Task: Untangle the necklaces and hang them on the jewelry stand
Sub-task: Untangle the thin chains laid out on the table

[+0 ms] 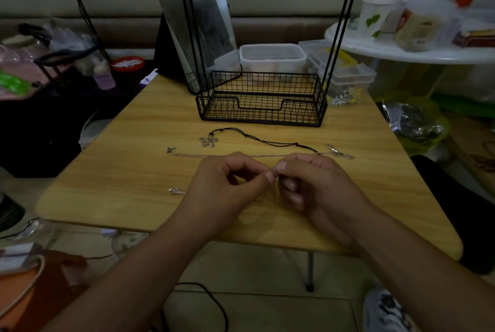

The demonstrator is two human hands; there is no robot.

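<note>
Fingers (270, 177) of my left hand (227, 184) and right hand (308, 184) pinched a thin silver chain (214, 155) over the wooden surface (134, 144); best to tease it gently apart, clear of the black cord necklace with flower pendant (208, 141), below the black wire jewelry stand (261, 107).

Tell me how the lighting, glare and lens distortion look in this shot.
Head view: dim overall, dark at the corners; two bright glare spots on the mirror; wide-angle bending bows the jewelry stand uprights and the table edges; the thin chain between the left hand and right hand is too faint to trace.
</note>
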